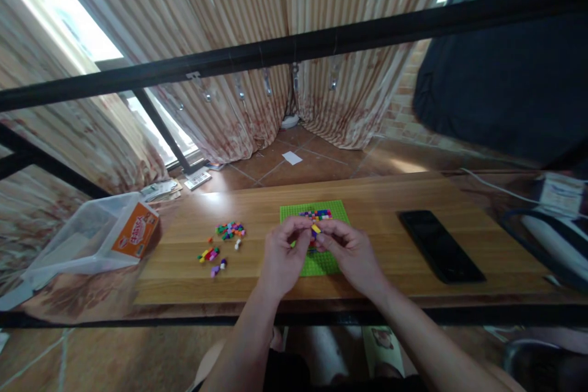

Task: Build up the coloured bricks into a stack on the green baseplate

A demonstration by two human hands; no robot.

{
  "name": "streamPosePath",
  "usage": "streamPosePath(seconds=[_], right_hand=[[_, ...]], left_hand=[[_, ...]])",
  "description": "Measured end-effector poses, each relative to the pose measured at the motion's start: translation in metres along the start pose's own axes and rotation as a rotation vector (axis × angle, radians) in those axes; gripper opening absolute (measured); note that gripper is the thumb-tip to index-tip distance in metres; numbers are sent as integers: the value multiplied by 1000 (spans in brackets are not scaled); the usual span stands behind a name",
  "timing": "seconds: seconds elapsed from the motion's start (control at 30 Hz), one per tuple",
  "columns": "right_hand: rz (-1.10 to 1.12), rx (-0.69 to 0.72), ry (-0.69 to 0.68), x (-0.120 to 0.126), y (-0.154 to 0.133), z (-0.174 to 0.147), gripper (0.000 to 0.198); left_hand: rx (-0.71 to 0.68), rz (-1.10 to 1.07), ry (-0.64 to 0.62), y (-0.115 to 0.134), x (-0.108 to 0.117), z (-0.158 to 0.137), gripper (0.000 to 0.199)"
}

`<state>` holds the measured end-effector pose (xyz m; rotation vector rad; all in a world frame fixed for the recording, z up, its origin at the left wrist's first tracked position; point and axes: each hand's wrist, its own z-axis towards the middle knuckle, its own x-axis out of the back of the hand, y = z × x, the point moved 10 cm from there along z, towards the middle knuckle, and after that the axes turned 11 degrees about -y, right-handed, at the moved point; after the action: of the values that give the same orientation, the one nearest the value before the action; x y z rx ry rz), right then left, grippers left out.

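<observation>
A green baseplate (pixel 333 265) lies on the wooden board, with small colourful bricks (pixel 323 214) set on its upper middle. Over it my left hand (pixel 288 248) and my right hand (pixel 350 251) meet, fingertips pinched together. Between them is a small yellow brick (pixel 316 229), with a bit of purple just below it. Both hands appear closed on this little piece. My fingers hide part of the bricks on the plate. To the left lie a pile of mixed toy bricks (pixel 230 230) and a smaller group of red and yellow bricks (pixel 209 255).
White bricks (pixel 237 245) and purple bricks (pixel 215 271) lie loose at the left. Past the board's left end stands a clear plastic box (pixel 87 239) with an orange label. A black phone (pixel 440 246) rests on the right. A dark metal bar (pixel 294 46) crosses beyond the board.
</observation>
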<state>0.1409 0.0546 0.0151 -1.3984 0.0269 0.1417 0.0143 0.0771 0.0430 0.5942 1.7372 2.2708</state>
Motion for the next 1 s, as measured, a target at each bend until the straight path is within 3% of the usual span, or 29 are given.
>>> streamPosePath(seconds=[0.23, 0.33, 0.43, 0.6, 0.73, 1.0], right_hand=[[52, -47, 37, 3, 6, -3, 28], [11, -62, 1, 1, 8, -5, 32], [-59, -48, -48, -1, 6, -6, 32], [-193, 5, 8, 14, -3, -3, 22], [-258, 6, 36, 20, -7, 0, 24], [51, -99, -1, 11, 11, 2, 31]], left_hand=[[162, -377, 11, -20, -19, 6, 25], [222, -444, 50, -28, -19, 6, 27], [184, -357, 54, -26, -15, 7, 23], [39, 30, -14, -9, -16, 8, 20], [0, 122, -32, -4, -21, 5, 23], [4, 87, -52, -5, -25, 6, 20]])
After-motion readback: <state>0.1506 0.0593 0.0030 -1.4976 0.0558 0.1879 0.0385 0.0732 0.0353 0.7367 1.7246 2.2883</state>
